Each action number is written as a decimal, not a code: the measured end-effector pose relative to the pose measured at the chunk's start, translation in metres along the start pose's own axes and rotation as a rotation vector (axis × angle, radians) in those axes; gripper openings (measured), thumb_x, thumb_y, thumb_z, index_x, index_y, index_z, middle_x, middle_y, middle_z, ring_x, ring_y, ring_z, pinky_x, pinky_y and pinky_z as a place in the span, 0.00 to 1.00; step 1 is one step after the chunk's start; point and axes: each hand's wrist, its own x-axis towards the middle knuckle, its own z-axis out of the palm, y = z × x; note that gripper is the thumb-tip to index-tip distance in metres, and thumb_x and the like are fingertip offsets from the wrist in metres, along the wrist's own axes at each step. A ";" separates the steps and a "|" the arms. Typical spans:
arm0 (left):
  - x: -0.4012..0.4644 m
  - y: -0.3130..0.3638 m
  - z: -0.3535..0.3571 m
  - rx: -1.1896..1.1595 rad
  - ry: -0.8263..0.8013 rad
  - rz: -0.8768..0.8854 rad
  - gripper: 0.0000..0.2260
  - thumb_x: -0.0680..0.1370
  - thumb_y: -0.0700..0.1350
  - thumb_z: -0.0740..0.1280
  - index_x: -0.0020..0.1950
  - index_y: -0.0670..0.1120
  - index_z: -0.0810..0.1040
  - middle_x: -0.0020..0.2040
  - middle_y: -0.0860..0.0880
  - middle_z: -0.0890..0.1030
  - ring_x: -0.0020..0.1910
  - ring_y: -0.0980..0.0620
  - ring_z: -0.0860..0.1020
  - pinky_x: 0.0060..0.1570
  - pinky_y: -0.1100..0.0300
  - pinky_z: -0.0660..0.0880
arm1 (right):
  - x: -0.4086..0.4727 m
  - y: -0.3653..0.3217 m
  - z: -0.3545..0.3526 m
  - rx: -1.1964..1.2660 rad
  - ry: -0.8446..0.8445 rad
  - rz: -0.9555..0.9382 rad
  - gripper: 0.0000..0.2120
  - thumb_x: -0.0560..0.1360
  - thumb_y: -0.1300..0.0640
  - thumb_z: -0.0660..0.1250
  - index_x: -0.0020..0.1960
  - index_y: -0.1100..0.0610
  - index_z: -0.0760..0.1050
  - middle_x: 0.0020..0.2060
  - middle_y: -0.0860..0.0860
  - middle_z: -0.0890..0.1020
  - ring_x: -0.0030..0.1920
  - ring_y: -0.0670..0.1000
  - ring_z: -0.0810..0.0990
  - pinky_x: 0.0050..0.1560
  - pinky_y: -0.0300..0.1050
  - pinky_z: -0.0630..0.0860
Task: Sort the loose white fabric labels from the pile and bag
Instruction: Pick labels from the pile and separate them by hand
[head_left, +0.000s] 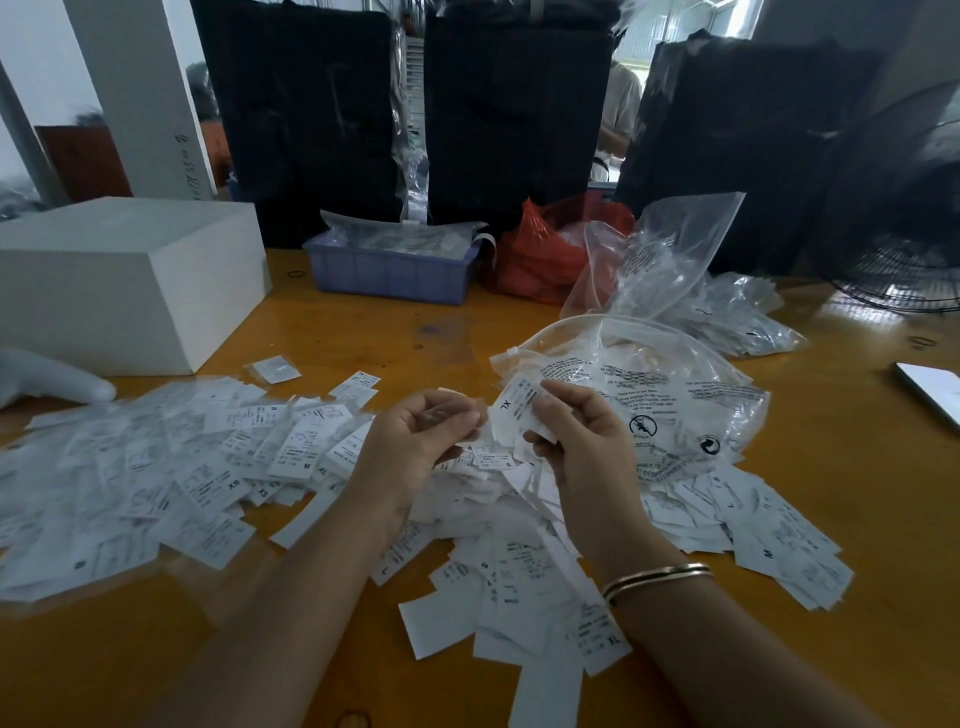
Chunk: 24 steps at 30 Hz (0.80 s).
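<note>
A wide pile of white fabric labels (171, 467) with printed sizes covers the yellow table (857, 519) from the left edge to the right of my arms. My right hand (571, 431) pinches a small bunch of labels (519, 410), the top one marked XL, just above the pile. My left hand (421, 431) hovers beside it with curled fingers; it is blurred, and whether it holds anything is unclear. A clear plastic bag (670, 395) with black printed text lies open behind my right hand, partly over labels.
A white box (130, 280) stands at the back left, a blue tray (389, 270) of packets behind centre, a red bag (540, 254) and more clear bags (727, 306) at the back right. A fan (909, 260) stands far right. Black bundles line the back. A gloved hand (47, 379) rests at left.
</note>
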 end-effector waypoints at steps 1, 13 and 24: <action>0.000 0.000 0.000 -0.002 0.002 0.000 0.08 0.61 0.52 0.74 0.39 0.58 0.84 0.44 0.51 0.85 0.43 0.56 0.83 0.36 0.69 0.75 | 0.000 0.000 0.001 -0.012 -0.003 -0.014 0.04 0.74 0.65 0.69 0.47 0.58 0.79 0.38 0.50 0.85 0.36 0.46 0.82 0.37 0.36 0.78; 0.000 -0.001 0.001 -0.009 -0.024 0.019 0.11 0.59 0.55 0.74 0.40 0.59 0.84 0.43 0.52 0.85 0.42 0.56 0.83 0.37 0.69 0.75 | -0.002 0.001 0.005 -0.169 0.008 -0.155 0.06 0.74 0.65 0.68 0.45 0.55 0.78 0.35 0.46 0.84 0.34 0.42 0.81 0.35 0.34 0.77; 0.001 -0.002 0.000 -0.017 0.004 0.010 0.10 0.58 0.54 0.75 0.39 0.59 0.83 0.41 0.54 0.85 0.41 0.57 0.83 0.37 0.68 0.76 | -0.004 0.006 0.005 -0.275 -0.078 -0.160 0.07 0.74 0.66 0.68 0.44 0.55 0.79 0.34 0.49 0.83 0.35 0.45 0.80 0.36 0.35 0.77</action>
